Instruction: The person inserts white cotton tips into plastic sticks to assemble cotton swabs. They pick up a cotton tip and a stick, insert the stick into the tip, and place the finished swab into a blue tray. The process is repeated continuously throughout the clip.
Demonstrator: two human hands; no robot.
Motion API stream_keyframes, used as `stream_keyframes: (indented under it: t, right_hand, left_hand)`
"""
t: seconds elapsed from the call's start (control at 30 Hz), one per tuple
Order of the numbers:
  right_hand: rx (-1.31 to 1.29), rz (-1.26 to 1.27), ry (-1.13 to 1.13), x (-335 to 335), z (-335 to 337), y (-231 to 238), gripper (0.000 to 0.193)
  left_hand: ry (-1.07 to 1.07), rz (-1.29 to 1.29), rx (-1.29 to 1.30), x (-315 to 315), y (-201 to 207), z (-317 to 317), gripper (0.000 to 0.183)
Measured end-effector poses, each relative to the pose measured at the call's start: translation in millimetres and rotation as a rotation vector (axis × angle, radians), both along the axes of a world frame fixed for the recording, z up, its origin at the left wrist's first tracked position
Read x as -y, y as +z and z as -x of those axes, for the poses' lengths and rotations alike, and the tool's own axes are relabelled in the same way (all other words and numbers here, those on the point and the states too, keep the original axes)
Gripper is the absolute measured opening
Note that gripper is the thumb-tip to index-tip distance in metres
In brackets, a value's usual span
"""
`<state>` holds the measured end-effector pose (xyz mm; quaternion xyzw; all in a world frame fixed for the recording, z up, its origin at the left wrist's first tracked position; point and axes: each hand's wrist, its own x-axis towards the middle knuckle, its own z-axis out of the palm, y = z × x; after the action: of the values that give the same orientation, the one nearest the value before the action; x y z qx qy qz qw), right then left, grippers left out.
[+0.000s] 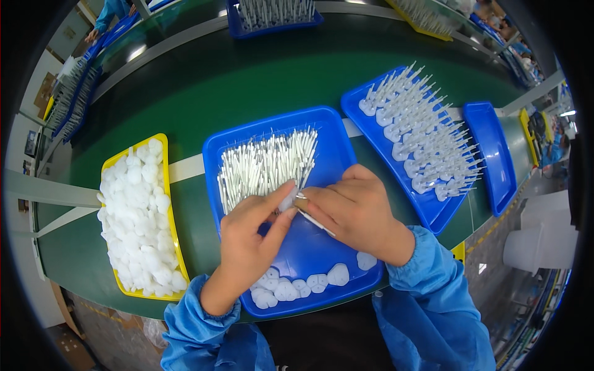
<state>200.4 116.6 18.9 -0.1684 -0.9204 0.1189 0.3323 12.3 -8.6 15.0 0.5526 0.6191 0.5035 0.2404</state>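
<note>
- A small white cap piece (288, 199) was pinched between thumb and fingers of the left hand (250, 238), just above the middle of the blue tray (322, 244).
- A thin white stick (317, 222) was gripped by the right hand (356, 210), its fingers closed around it and its end brought against the cap piece.
- For a good fit, it was judged that the stick should be kept in 1 straight line with the hole of the cap and pushed evenly, not bent.
- The pile of loose white sticks (266, 164) lay in the far half of the same tray, just beyond both hands.
- A row of loose white caps (297, 287) lay along the near edge of this tray.
- A yellow tray (162, 143) filled with more white caps stood to the left, apart from the blue one.
- Finished pieces (421, 139), each a stick in a cap, were laid in rows in a second blue tray (352, 99) to the right, on the green belt (204, 80).
</note>
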Motion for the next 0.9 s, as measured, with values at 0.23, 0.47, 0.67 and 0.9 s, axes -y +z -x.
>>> stream_keyframes:
  t: [0.23, 0.47, 0.67, 0.9]
  right_hand:
    - [-0.01, -0.075, -0.023, -4, -12, 13, 0.036]
    - [0.029, -0.122, 0.045, 5, -11, 16, 0.048]
    - [0.022, -0.096, 0.042, 4, -15, 12, 0.048]
    - [0.032, 0.011, 0.079, 5, -15, 16, 0.053]
  left_hand:
    - [-0.06, 0.081, 0.432, 0, -4, 8, 0.044]
    - [-0.123, -0.047, 0.266, -1, -7, 9, 0.053]
    - [-0.173, -0.038, 0.154, -3, 0, 11, 0.06]
    - [-0.154, -0.095, -0.022, -2, 5, 11, 0.064]
